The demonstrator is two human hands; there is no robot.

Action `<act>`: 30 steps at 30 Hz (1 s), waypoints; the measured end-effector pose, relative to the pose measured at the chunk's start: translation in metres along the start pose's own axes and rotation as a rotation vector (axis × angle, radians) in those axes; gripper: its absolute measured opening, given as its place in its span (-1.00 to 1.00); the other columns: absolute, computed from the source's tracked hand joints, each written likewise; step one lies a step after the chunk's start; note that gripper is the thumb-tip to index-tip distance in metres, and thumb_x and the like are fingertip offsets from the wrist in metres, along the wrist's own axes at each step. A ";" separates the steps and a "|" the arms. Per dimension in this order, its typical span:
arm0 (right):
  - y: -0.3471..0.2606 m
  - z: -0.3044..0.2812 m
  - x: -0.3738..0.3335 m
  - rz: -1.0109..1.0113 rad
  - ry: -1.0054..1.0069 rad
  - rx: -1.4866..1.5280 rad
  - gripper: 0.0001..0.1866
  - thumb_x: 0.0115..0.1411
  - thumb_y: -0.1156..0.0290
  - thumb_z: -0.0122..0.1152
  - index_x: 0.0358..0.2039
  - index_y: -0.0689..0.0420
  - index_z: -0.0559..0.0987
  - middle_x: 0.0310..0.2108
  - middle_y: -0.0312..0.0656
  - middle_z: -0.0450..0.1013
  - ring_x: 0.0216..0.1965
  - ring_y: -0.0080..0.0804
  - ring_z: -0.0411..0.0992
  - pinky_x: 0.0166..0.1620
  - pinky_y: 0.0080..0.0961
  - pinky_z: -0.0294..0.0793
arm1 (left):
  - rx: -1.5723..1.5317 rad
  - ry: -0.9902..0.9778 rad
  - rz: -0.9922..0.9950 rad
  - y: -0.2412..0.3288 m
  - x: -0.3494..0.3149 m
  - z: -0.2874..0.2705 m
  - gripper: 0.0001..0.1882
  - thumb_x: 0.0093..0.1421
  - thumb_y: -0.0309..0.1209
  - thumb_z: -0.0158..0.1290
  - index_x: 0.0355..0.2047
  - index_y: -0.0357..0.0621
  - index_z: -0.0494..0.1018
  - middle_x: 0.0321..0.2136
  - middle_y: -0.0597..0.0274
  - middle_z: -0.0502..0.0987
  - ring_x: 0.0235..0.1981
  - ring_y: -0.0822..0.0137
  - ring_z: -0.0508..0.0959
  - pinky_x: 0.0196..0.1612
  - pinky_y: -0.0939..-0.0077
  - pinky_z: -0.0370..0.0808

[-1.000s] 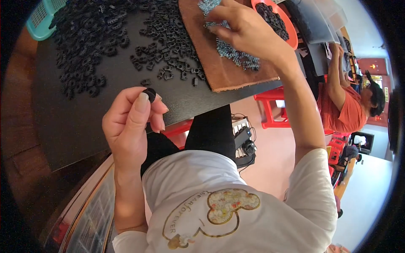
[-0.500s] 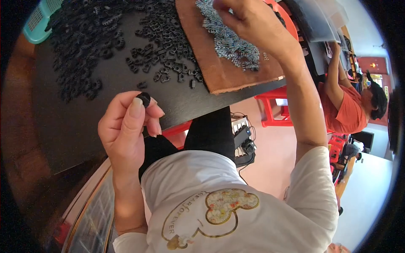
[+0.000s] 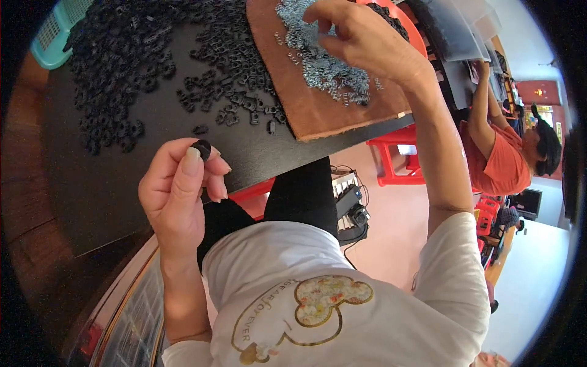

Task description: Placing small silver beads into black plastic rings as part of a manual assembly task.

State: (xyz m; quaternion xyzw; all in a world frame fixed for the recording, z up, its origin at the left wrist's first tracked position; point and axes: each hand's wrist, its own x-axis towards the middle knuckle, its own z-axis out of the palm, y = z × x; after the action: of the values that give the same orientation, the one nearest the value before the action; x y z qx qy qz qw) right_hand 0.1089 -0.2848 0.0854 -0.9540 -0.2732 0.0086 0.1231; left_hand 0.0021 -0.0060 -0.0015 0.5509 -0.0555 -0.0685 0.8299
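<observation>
My left hand [image 3: 177, 183], just off the table's near edge, pinches a small round black plastic piece [image 3: 202, 147] between thumb and forefinger. Its other fingers curl loosely below. Over at the upper right, my right hand [image 3: 361, 37] hovers with bent fingers and thumb apart above a heap of small silvery coil springs [image 3: 342, 79]. Nothing shows between those fingers, though the tips are partly blurred. The springs lie on a brown sheet [image 3: 306, 116]. Left of it, many small black plastic parts [image 3: 244, 101] with holes are spread over the dark table [image 3: 183, 131].
A teal plastic basket [image 3: 50, 43] sits at the far left corner. Beyond my right hand is a red tray [image 3: 408, 21] holding black parts. A red stool [image 3: 397, 162] stands under the table's right side. At right, a person in orange [image 3: 495, 147] works at another table.
My right hand has shifted slightly nearer over the springs, its thumb and fingers now farther apart. My left hand still pinches the black piece, slightly lower and to the left.
</observation>
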 end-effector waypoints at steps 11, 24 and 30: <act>0.005 0.005 -0.010 -0.035 0.191 0.149 -0.89 0.07 0.56 0.14 -0.38 0.31 0.50 -0.44 0.04 0.43 -0.37 -0.08 0.44 -0.30 -0.28 0.41 | 0.023 0.011 0.020 -0.002 -0.003 0.002 -0.75 0.34 -0.31 -0.06 -0.25 -0.29 0.44 -0.47 0.16 0.54 -0.62 0.52 0.42 -0.54 0.68 0.33; 0.000 0.011 -0.017 0.339 0.260 0.571 -0.87 0.20 0.51 0.12 -0.47 0.26 0.51 -0.58 -0.40 0.33 -0.49 -0.68 0.26 -0.44 -0.61 0.26 | -0.019 -0.005 0.014 -0.002 -0.005 -0.001 -0.76 0.35 -0.33 -0.08 -0.23 -0.29 0.44 -0.46 0.16 0.54 -0.61 0.53 0.42 -0.52 0.67 0.33; -0.001 0.006 -0.019 0.428 0.295 0.659 -0.81 0.24 0.43 0.14 -0.51 0.20 0.49 -0.60 -0.46 0.29 -0.54 -0.71 0.19 -0.49 -0.64 0.19 | -0.047 -0.007 0.011 -0.004 -0.006 -0.002 -0.76 0.35 -0.34 -0.08 -0.23 -0.28 0.45 -0.45 0.17 0.55 -0.61 0.53 0.42 -0.53 0.68 0.33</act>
State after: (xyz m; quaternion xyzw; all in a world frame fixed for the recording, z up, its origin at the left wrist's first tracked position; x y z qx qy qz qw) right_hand 0.0923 -0.2926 0.0787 -0.8899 -0.0311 -0.0157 0.4549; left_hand -0.0037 -0.0046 -0.0056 0.5305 -0.0597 -0.0670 0.8429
